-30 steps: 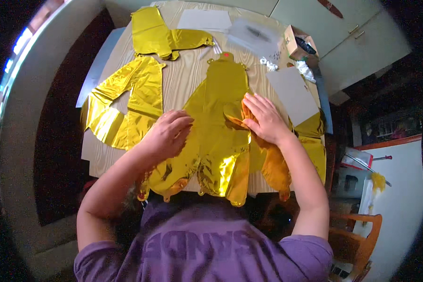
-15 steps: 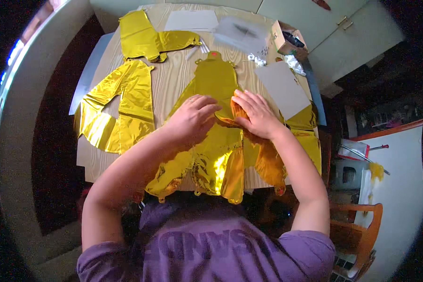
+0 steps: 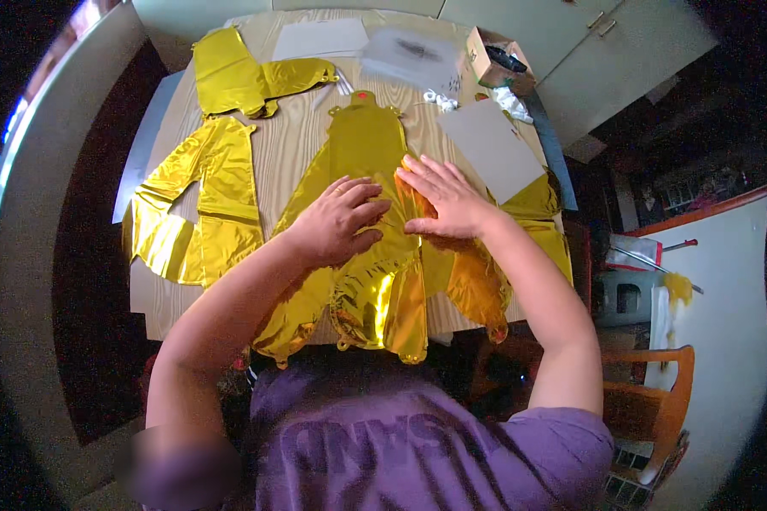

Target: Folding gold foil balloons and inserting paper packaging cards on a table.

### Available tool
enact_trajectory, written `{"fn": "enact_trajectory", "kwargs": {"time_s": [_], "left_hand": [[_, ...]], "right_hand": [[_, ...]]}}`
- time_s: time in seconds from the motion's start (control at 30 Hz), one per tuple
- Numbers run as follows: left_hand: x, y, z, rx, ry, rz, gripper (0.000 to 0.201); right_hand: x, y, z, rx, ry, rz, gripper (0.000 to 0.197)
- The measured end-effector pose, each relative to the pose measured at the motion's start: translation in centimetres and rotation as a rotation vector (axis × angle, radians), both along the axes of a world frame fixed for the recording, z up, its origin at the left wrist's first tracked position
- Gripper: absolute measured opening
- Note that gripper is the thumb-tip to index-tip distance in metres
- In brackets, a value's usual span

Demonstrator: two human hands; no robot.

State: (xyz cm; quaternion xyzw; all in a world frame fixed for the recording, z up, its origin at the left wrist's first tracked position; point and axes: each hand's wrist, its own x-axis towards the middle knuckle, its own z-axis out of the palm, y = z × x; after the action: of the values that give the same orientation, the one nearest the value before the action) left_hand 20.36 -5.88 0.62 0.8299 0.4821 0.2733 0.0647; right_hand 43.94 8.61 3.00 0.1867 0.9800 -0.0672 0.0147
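A large flat gold foil balloon [image 3: 365,136], uninflated, lies down the middle of the table, with a red spot on its far tab. My right hand [image 3: 448,199] rests palm down on its right side, fingers stretched out over an orange-toned folded foil part [image 3: 477,285]. Over the balloon's left side is my left hand [image 3: 339,220], its fingers spread and slightly bent, holding nothing. Whether the left palm touches the foil is hard to see. Shiny crumpled foil ends hang at the table's near edge.
More gold foil pieces lie at the left [image 3: 228,175], the far left [image 3: 228,72] and the right. A white sheet [image 3: 494,152] partly covers the right one. Beyond are another white sheet [image 3: 320,38], a clear plastic bag [image 3: 400,60], white sticks [image 3: 343,85] and a cardboard box [image 3: 484,60].
My right hand has flattened onto the orange foil part, which stood up more under its fingers before. My left hand's fingers have spread apart. The whole view has shifted slightly.
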Motion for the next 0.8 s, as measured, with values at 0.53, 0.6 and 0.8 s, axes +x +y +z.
{"fn": "enact_trajectory", "kwargs": {"time_s": [0.53,0.6,0.8], "left_hand": [[0.1,-0.4,0.3,-0.018,-0.006,0.017,0.049],[0.2,-0.1,0.3,0.005,0.009,0.014,0.048],[0.3,-0.1,0.2,-0.034,-0.002,0.029,0.048]], "right_hand": [[10.5,-12.2,5.6,-0.101,0.016,-0.887,0.05],[11.2,-12.9,3.9,-0.024,0.127,-0.849,0.044],[11.1,-11.1,3.9,-0.313,0.125,-0.805,0.028]]}}
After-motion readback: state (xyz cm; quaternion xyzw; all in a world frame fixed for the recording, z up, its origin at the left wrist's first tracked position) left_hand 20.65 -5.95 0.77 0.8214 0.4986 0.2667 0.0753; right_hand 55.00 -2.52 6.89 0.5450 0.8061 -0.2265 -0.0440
